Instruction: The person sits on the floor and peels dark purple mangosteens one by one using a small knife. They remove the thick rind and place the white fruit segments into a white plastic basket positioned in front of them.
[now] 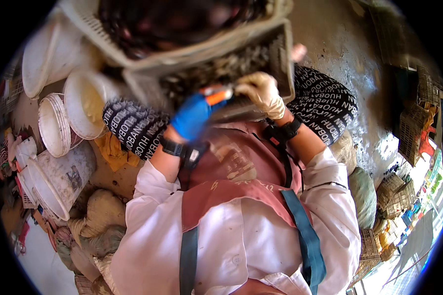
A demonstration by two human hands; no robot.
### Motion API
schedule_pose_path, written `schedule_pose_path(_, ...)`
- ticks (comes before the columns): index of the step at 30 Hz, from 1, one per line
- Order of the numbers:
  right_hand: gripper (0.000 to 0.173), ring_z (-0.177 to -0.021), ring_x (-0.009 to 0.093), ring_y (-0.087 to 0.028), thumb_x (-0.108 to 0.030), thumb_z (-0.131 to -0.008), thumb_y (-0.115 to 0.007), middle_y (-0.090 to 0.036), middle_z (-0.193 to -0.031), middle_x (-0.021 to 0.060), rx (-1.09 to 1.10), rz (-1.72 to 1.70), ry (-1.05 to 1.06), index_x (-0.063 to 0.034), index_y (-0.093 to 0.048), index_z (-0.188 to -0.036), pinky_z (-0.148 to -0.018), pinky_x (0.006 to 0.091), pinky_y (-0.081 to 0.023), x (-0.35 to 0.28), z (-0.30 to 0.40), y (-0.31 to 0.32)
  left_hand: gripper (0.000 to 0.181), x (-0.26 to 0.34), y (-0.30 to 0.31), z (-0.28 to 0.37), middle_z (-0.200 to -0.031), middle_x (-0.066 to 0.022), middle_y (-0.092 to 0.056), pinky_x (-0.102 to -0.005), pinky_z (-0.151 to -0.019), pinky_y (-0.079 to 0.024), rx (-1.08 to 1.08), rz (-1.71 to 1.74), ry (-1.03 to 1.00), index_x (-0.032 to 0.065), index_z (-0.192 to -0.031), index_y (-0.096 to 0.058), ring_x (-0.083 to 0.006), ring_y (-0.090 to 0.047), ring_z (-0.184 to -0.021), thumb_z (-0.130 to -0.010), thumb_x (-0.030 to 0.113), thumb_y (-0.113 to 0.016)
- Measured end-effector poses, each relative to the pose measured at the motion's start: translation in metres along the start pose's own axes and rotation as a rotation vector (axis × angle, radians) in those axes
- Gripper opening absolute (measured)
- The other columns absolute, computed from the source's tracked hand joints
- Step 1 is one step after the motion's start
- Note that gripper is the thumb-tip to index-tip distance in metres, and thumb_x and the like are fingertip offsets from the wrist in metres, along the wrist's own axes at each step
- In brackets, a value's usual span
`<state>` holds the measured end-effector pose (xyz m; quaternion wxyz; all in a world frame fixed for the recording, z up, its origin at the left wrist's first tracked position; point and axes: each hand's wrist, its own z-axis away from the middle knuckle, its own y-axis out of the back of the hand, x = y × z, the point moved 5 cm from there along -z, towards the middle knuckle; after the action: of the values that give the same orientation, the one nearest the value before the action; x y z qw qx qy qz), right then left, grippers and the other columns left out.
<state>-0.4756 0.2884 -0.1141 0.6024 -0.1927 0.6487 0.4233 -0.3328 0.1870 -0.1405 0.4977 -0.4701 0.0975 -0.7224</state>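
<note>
My left hand [192,115], in a blue glove, is closed around a small tool with an orange handle [218,97]. Whatever working end the tool has is blurred. To its right, my right hand [262,94] wears a pale glove, its fingers curled close to the tool; whether they pinch anything is unclear. Both hands are over the near side of a plastic crate [288,62], which holds many small greyish pieces [225,68], too blurred to identify. Beyond and partly over it is a pale slotted basket [92,33] with a dark, glossy mass [144,33] inside.
White plastic buckets [53,125] stand or lie at the left, near a yellow cloth [114,149]. Stuffed sacks [105,212] lie behind on the left, another sack [361,197] on the right. Woven baskets [409,132] line the far right. A blurred fingertip [299,52] shows beside the crate.
</note>
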Motion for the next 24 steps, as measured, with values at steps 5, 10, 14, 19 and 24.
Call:
schedule_pose_path(5,0.022,-0.067,0.012,-0.06,-0.016,-0.084,-0.068,-0.065,-0.079,0.01,0.028,0.062,-0.183,0.0014,-0.066,-0.097,-0.063,0.0267,-0.049,0.027,-0.004,0.015,0.023,-0.004,0.01,-0.004,-0.11,-0.0111,-0.062,-0.0237,-0.081,-0.051,0.041,-0.01,0.027,0.0028,-0.113,-0.057,-0.0244,-0.062,-0.1,-0.089,0.005,-0.057)
schedule_pose_path(10,0.023,-0.076,0.021,-0.062,-0.02,-0.08,-0.071,-0.065,-0.083,0.0116,0.023,0.06,0.094,-0.0034,-0.068,-0.096,-0.07,0.0302,-0.048,0.001,0.002,-0.007,0.027,0.005,-0.002,0.002,-0.109,-0.0103,-0.062,-0.025,-0.082,-0.051,-0.04,-0.025,-0.062,0.0033,-0.115,-0.057,-0.0217,-0.062,-0.098,-0.089,0.005,-0.058)
schedule_pose_path(14,0.021,-0.079,0.02,-0.062,-0.017,-0.08,-0.071,-0.065,-0.085,0.0114,-0.005,0.126,-0.144,-0.0029,-0.068,-0.096,-0.072,0.0315,-0.049,0.04,-0.006,0.017,0.025,-0.002,0.014,-0.011,-0.111,-0.0118,-0.061,-0.0265,-0.083,-0.051,-0.079,-0.319,-0.159,0.002,-0.114,-0.057,-0.0225,-0.06,-0.101,-0.089,0.004,-0.057)
schedule_pose_path(19,0.02,-0.078,0.022,-0.062,-0.017,-0.079,-0.071,-0.066,-0.084,0.0116,0.034,0.171,0.145,-0.004,-0.068,-0.094,-0.071,0.0318,-0.049,-0.003,0.005,-0.004,0.024,-0.008,0.015,-0.011,-0.11,-0.0109,-0.061,-0.0259,-0.081,-0.052,-0.027,-0.248,-0.145,0.0023,-0.114,-0.057,-0.0222,-0.06,-0.098,-0.09,0.005,-0.057)
schedule_pose_path(24,0.017,-0.078,0.022,-0.062,-0.014,-0.081,-0.069,-0.065,-0.082,0.0114,0.063,0.225,-0.061,-0.003,-0.068,-0.094,-0.071,0.0318,-0.048,0.03,-0.006,0.019,0.03,-0.017,0.018,-0.01,-0.109,-0.0076,-0.061,-0.0237,-0.078,-0.05,-0.005,-0.122,-0.102,0.0055,-0.121,-0.055,-0.0171,-0.06,-0.093,-0.091,0.007,-0.056)
